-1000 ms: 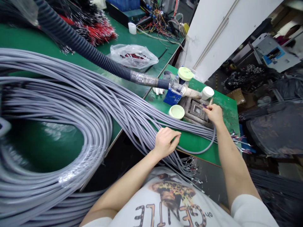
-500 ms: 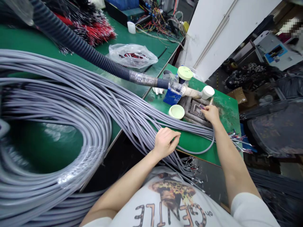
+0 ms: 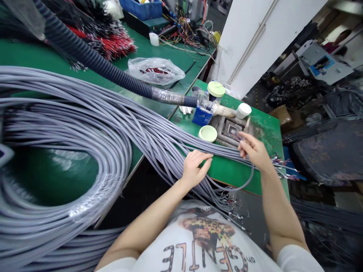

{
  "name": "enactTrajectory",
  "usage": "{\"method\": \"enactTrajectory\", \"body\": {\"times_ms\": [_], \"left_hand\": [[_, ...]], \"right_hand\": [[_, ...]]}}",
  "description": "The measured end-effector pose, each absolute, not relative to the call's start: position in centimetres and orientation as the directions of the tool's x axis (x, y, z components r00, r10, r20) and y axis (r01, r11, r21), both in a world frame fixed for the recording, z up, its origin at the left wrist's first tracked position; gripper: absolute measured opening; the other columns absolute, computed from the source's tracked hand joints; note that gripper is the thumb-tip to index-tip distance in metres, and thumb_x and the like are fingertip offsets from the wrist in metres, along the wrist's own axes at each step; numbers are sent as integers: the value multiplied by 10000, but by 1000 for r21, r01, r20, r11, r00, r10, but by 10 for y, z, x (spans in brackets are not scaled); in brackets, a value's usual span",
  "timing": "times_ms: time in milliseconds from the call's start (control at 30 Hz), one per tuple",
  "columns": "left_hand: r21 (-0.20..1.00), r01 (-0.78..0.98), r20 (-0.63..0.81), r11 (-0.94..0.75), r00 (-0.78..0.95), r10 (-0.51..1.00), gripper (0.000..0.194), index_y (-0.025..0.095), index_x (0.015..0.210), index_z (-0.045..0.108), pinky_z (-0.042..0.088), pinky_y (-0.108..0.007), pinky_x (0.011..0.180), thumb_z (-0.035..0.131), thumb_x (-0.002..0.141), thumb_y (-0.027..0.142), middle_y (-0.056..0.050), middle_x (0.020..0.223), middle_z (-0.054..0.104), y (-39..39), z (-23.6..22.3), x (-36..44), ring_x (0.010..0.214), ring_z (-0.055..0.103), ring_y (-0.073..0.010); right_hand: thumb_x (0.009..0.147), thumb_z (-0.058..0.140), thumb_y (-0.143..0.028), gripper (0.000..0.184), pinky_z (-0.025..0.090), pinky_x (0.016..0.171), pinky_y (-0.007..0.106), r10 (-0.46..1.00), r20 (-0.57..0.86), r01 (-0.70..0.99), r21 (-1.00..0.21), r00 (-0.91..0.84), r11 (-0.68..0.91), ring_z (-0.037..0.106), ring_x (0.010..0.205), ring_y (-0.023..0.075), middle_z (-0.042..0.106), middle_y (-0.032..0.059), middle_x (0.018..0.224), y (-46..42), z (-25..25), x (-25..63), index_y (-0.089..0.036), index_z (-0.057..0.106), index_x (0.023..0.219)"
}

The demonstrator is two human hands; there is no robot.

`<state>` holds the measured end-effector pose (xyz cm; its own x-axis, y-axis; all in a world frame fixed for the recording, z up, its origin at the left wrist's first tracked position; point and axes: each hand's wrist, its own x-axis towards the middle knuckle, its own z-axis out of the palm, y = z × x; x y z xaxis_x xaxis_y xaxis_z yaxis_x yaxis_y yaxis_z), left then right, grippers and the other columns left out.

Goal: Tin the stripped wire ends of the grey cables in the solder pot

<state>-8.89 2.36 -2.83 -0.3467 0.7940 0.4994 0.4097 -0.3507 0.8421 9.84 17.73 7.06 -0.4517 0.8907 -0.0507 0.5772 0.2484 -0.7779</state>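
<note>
My right hand (image 3: pixel 255 153) pinches the wire end of a grey cable (image 3: pixel 248 180), whose slack loops down beneath the wrist. Thin coloured wires (image 3: pixel 239 139) stick out past the fingertips, beside a square solder pot (image 3: pixel 232 129) with a shiny grey surface. Over the thick bundle of grey cables (image 3: pixel 159 139) hovers my left hand (image 3: pixel 195 166), thumb and forefinger apart, with nothing visible between them. Whether it touches the cables I cannot tell. Stripped cable ends (image 3: pixel 283 166) fan out at the right, past my right wrist.
Around the pot stand a shallow pale lid (image 3: pixel 208 133), a blue box (image 3: pixel 202 116), a white cup (image 3: pixel 244 110) and a yellow-green-topped container (image 3: pixel 216 89). A ribbed hose (image 3: pixel 113 70) reaches across the bench. A large cable coil (image 3: pixel 113 189) fills the left. In the distance, a person is partly visible.
My right hand has pulled back from over the solder pot toward me, bringing the wire ends to its near edge. My left thumb and forefinger have parted. The view has shifted slightly.
</note>
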Motion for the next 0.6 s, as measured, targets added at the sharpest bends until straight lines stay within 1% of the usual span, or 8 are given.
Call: {"method": "enactTrajectory", "body": {"times_ms": [67, 133, 200, 267, 333, 400, 500, 600], "left_hand": [[930, 195, 365, -312, -381, 849, 162, 191, 952, 718, 428, -318, 765, 610, 855, 261, -55, 834, 692, 22, -19, -81, 792, 587, -167], [970, -96, 181, -224, -328, 927, 229, 187, 1009, 720, 446, -297, 755, 622, 851, 321, -59, 877, 670, 20, -9, -69, 814, 587, -164], [933, -335, 54, -131, -228, 972, 284, 188, 1028, 724, 454, -288, 770, 641, 834, 378, -51, 886, 657, 17, 1, -55, 819, 589, -161], [874, -478, -10, -88, -197, 980, 284, 175, 928, 747, 449, -296, 825, 648, 823, 419, -51, 897, 669, 15, 7, -43, 859, 593, -171], [822, -567, -63, -51, -181, 981, 290, 158, 815, 749, 447, -309, 856, 662, 808, 434, -63, 937, 691, 11, 11, -36, 889, 599, -185], [786, -618, -108, -11, -156, 982, 289, 147, 754, 741, 455, -321, 851, 687, 787, 429, -76, 982, 705, 7, 13, -32, 883, 610, -195], [755, -656, -138, 4, -154, 978, 281, 140, 685, 725, 469, -328, 827, 716, 760, 411, -82, 976, 718, 2, 17, -30, 850, 622, -196], [743, -670, -141, -10, -171, 975, 284, 141, 643, 710, 475, -323, 810, 720, 758, 400, -81, 947, 726, -3, 20, -28, 832, 622, -190]], "right_hand": [[872, 520, -363, 499, 439, 425, 224, 851, -58, 476, -848, -523, 235, 557, 505, 114, 600, -4, 719, 139, 80, 95, -179, 485, 1335], [895, 507, -322, 535, 460, 441, 221, 837, -30, 437, -862, -546, 255, 567, 514, 107, 599, -19, 737, 105, 87, 90, -236, 388, 1409], [910, 497, -289, 553, 482, 483, 220, 836, 8, 448, -841, -549, 302, 578, 538, 101, 605, -24, 759, 78, 90, 86, -276, 336, 1439], [917, 494, -268, 563, 496, 533, 220, 834, 40, 475, -807, -550, 351, 587, 571, 99, 614, -24, 775, 58, 90, 86, -286, 313, 1451], [919, 495, -256, 570, 502, 579, 224, 835, 71, 498, -774, -545, 390, 586, 596, 100, 619, -22, 781, 46, 86, 87, -276, 302, 1456], [919, 497, -247, 577, 503, 620, 229, 836, 104, 512, -748, -538, 422, 585, 616, 103, 618, -25, 777, 38, 82, 90, -267, 294, 1459], [916, 505, -239, 584, 503, 663, 232, 833, 130, 520, -727, -537, 449, 598, 651, 108, 619, -29, 771, 32, 76, 95, -258, 290, 1459], [915, 509, -245, 579, 504, 655, 231, 837, 130, 508, -742, -532, 438, 602, 635, 109, 624, -32, 765, 27, 74, 99, -256, 296, 1454]]}}
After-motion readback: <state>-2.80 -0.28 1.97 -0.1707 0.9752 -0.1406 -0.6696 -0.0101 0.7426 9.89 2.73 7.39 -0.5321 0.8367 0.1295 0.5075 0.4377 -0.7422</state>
